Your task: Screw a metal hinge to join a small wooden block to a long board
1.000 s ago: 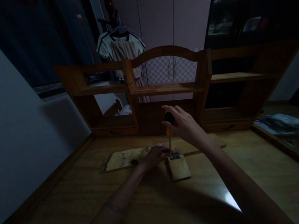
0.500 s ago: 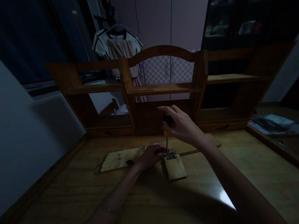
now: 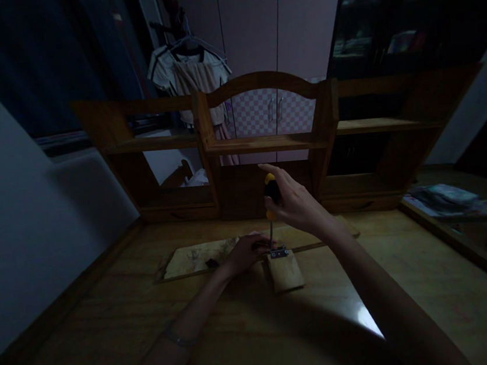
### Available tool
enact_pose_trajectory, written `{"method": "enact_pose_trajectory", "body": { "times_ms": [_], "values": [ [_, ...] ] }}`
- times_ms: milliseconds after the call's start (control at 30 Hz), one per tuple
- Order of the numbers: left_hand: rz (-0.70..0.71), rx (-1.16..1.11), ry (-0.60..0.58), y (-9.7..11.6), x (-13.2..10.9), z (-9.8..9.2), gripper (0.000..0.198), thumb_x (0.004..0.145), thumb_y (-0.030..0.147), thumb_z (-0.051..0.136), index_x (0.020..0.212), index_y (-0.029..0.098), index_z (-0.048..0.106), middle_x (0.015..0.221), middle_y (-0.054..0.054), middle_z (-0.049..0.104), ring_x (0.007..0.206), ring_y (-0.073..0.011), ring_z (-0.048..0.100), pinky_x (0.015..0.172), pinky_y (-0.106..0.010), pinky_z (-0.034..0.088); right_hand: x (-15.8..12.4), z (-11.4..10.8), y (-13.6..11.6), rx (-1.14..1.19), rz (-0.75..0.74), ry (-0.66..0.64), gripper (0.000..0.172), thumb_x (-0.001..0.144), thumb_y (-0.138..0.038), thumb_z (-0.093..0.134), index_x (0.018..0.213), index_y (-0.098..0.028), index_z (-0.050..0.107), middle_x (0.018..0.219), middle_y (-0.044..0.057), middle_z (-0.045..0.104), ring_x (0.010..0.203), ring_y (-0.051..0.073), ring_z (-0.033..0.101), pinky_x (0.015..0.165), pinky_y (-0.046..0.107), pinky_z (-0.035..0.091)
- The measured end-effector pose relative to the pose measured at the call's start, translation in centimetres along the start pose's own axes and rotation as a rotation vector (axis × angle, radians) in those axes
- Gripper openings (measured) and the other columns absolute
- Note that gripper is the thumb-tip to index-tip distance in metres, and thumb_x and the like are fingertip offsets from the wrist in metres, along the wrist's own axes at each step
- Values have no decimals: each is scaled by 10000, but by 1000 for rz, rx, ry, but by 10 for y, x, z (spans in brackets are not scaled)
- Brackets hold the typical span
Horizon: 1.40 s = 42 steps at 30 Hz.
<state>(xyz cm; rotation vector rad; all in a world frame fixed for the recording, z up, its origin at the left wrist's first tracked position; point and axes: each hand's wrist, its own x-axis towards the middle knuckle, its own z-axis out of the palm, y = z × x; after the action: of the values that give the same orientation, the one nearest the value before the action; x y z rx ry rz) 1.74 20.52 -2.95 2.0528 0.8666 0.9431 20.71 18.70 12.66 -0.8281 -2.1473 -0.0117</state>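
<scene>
My right hand [image 3: 296,203] is closed round the black and yellow handle of a screwdriver [image 3: 270,194]. The tool stands upright, its tip down at a small metal hinge [image 3: 278,253]. The hinge sits where a small wooden block [image 3: 285,271] meets a long flat wooden board [image 3: 199,258] on the desk. My left hand [image 3: 245,252] rests on the board just left of the hinge, fingers curled close to the screwdriver's shaft; whether it pinches anything I cannot make out.
A wooden desk [image 3: 243,335] spreads out in dim light, with a shelf unit [image 3: 265,142] along its back edge. Papers [image 3: 443,198] lie at the right. A grey wall [image 3: 20,231] borders the left; clothes [image 3: 189,74] hang behind.
My right hand has shifted its grip on the screwdriver handle, so the yellow top now shows. The view has drifted slightly. My left hand stays by the hinge.
</scene>
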Motion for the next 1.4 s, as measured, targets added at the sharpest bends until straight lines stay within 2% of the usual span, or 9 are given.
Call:
{"method": "enact_pose_trajectory", "body": {
  "times_ms": [67, 267, 367, 533, 733, 833, 967, 1200, 1400],
  "values": [
    [15, 42, 0, 2, 0, 0, 187, 883, 257, 646, 1044, 190, 716, 1002, -44, 669, 945, -168, 622, 876, -262, 468, -1, -2, -2, -10, 3, -6, 667, 896, -138, 562, 1494, -227, 279, 1275, 93, 466, 990, 237, 554, 910, 363, 471],
    [7, 92, 0, -1, 1, 1, 195, 887, 222, 629, 1063, 181, 702, 1005, -43, 664, 930, -161, 610, 872, -256, 459, 1, 5, 4, -69, 38, 46, 492, 961, -342, 632, 1391, -214, 430, 1167, 80, 510, 957, 245, 568, 886, 370, 477],
    [7, 117, -5, -2, 1, 0, 206, 892, 223, 623, 1079, 191, 704, 1016, -43, 663, 949, -166, 603, 883, -262, 450, 2, 7, 7, -43, 28, 63, 459, 964, -293, 622, 1381, -214, 445, 1169, 79, 510, 973, 235, 566, 900, 362, 471],
    [48, 149, -31, 1, 1, -2, 174, 906, 256, 618, 1024, 188, 726, 989, -49, 661, 967, -179, 587, 877, -268, 434, -1, -2, 0, 7, 18, -16, 523, 941, -172, 528, 1439, -215, 377, 1212, 96, 476, 954, 218, 566, 871, 347, 484],
    [76, 158, -32, -2, 3, -2, 161, 907, 248, 616, 1003, 178, 726, 962, -54, 650, 949, -183, 575, 865, -271, 419, 0, 0, 3, -91, 72, 5, 504, 980, -335, 569, 1438, -221, 391, 1197, 106, 479, 918, 247, 574, 868, 400, 487],
    [76, 178, -28, -6, 3, -1, 164, 913, 245, 611, 1001, 172, 728, 947, -58, 639, 928, -179, 570, 835, -266, 418, 1, 4, 8, -76, 61, 39, 515, 962, -258, 577, 1438, -196, 391, 1197, 104, 474, 997, 254, 557, 920, 384, 465],
    [111, 145, -38, -4, 1, -1, 180, 923, 252, 602, 1047, 180, 711, 1004, -51, 643, 967, -172, 577, 876, -267, 427, 0, 0, 2, -4, 18, -11, 595, 925, -160, 533, 1483, -199, 328, 1196, 104, 476, 1016, 241, 544, 895, 342, 466],
    [43, -13, -19, 4, 0, 0, 194, 893, 228, 620, 1065, 160, 682, 1028, -57, 659, 952, -164, 626, 895, -274, 479, 0, 0, 1, -127, 66, -1, 577, 960, -313, 606, 1474, -228, 359, 1183, 93, 496, 940, 254, 569, 856, 381, 479],
    [13, -16, -19, 2, -1, 0, 198, 886, 229, 624, 1063, 164, 686, 1039, -56, 662, 949, -164, 635, 895, -279, 485, 0, -1, 2, 3, 30, -19, 627, 896, -136, 555, 1477, -217, 330, 1194, 93, 480, 938, 215, 561, 862, 340, 480]
  ]
}}
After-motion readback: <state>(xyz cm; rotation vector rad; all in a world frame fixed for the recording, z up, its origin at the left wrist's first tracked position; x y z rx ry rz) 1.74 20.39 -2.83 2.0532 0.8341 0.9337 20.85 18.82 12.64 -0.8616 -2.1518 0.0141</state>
